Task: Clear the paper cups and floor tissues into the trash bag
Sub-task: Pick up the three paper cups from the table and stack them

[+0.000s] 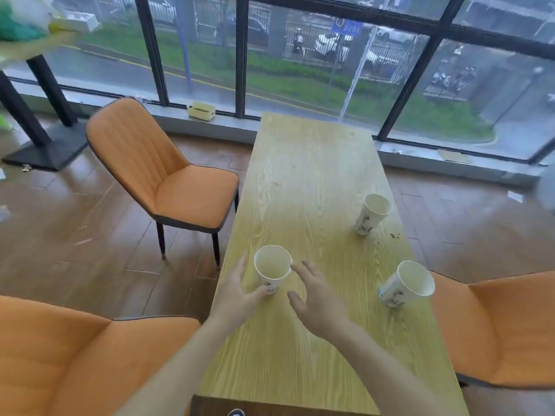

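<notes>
Three white paper cups stand on the long wooden table (303, 175). The nearest cup (272, 267) is at the left side, a second cup (405, 285) is near the right edge, and a third cup (372, 213) is farther back on the right. My left hand (237, 292) curls beside the nearest cup, thumb on its left and fingertips touching its base. My right hand (315, 298) hovers just right of that cup, fingers spread, holding nothing. Small white tissue scraps (515, 196) lie on the floor to the right, and more scraps (3, 211) lie at the far left.
Orange chairs surround the table: one at the left (168, 178), one at the near left (75, 361), one at the right (504, 325). A pale box (201, 111) sits on the window sill. Another table's black base (45, 145) stands far left, with blurred green-white plastic (21, 22) above it.
</notes>
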